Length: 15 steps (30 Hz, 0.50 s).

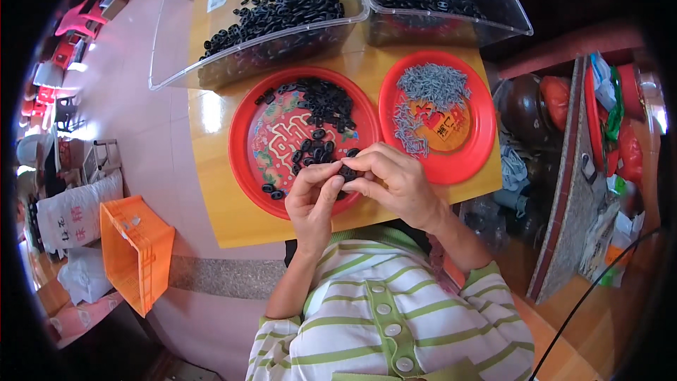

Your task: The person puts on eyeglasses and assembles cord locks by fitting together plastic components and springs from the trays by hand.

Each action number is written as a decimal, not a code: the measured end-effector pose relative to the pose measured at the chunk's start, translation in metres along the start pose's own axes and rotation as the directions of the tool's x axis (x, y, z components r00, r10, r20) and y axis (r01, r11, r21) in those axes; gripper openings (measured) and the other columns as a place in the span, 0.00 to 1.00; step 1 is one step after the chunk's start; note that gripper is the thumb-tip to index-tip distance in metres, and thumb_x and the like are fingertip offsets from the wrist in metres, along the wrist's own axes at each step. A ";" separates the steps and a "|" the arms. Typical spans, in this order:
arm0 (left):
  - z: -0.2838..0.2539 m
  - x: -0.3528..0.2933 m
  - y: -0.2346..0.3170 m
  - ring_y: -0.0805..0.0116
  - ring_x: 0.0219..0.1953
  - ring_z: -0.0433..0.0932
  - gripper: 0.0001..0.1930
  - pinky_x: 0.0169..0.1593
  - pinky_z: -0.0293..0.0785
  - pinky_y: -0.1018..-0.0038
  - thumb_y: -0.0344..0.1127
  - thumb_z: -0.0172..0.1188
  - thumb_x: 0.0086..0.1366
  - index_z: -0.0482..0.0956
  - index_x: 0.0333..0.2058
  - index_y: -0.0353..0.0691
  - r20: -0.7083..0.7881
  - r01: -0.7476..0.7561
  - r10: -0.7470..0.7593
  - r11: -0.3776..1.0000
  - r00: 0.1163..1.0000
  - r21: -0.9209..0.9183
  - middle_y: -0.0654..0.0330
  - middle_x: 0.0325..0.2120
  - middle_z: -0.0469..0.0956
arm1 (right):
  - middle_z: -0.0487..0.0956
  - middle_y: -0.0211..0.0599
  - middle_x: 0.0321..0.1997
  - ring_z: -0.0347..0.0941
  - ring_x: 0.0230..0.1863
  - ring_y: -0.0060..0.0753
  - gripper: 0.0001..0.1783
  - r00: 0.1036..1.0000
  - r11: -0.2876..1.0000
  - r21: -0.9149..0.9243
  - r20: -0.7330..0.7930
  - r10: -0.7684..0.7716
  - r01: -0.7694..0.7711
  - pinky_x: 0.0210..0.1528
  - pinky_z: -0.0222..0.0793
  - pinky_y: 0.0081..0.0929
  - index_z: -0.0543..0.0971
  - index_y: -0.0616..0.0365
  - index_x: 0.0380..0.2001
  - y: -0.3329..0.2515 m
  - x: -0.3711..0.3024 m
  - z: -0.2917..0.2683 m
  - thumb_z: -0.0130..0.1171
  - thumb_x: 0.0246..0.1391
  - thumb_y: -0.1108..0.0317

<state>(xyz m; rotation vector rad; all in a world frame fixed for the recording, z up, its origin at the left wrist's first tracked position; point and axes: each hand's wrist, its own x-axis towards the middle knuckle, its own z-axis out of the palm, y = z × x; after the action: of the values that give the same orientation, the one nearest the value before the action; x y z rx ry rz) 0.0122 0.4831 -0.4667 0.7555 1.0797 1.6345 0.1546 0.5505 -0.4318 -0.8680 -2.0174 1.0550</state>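
Above the near rim of a red round tray, my two hands meet at a small black oval part. My left hand pinches it between thumb and fingertips. From the other side my right hand pinches the same piece, its fingertips close to the left ones. Whether a screw sits in the part is too small to tell. Loose black parts lie on the tray in a large heap and a smaller group. On the right, a second red tray bears small grey metal screws or pins.
Two clear plastic bins full of black parts stand along the far side of the yellow table. An orange crate is on the floor at left, near a white sack. Right of the table are a shelf panel and a dark jar.
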 end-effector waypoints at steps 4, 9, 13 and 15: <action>-0.005 0.000 -0.008 0.74 0.37 0.74 0.07 0.42 0.71 0.81 0.16 0.54 0.60 0.75 0.36 0.31 0.070 -0.131 0.130 0.991 0.989 0.011 0.56 0.37 0.75 | 0.76 0.38 0.34 0.74 0.32 0.30 0.16 0.998 0.998 0.035 0.032 -0.062 0.061 0.33 0.70 0.23 0.76 0.64 0.38 0.001 -0.001 -0.002 0.65 0.44 0.76; -0.005 -0.003 -0.009 0.75 0.36 0.73 0.06 0.39 0.70 0.82 0.16 0.55 0.58 0.74 0.34 0.31 0.104 -0.234 0.226 0.969 0.969 0.083 0.54 0.35 0.76 | 0.76 0.40 0.35 0.75 0.35 0.35 0.15 0.990 0.990 0.048 0.052 -0.133 0.131 0.35 0.71 0.26 0.75 0.64 0.37 0.004 -0.005 -0.003 0.65 0.44 0.76; -0.001 -0.001 -0.010 0.74 0.36 0.73 0.06 0.40 0.70 0.81 0.17 0.55 0.59 0.75 0.35 0.31 0.101 -0.251 0.243 0.965 0.965 0.078 0.54 0.35 0.76 | 0.76 0.39 0.34 0.75 0.34 0.33 0.15 0.988 0.988 0.034 0.006 -0.154 0.153 0.34 0.72 0.26 0.75 0.64 0.36 0.005 -0.005 0.000 0.66 0.43 0.77; 0.000 0.001 -0.012 0.74 0.37 0.73 0.06 0.41 0.70 0.82 0.18 0.54 0.61 0.75 0.36 0.31 0.045 -0.213 0.209 0.970 0.977 0.116 0.55 0.36 0.76 | 0.76 0.38 0.34 0.75 0.32 0.31 0.16 0.989 0.989 0.028 -0.017 -0.147 0.147 0.32 0.72 0.24 0.76 0.63 0.37 0.003 -0.004 -0.001 0.67 0.42 0.77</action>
<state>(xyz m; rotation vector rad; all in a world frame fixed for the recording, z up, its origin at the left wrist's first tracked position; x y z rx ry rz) 0.0164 0.4849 -0.4773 1.0020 1.1131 1.7402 0.1577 0.5493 -0.4352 -0.6984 -2.0151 0.9906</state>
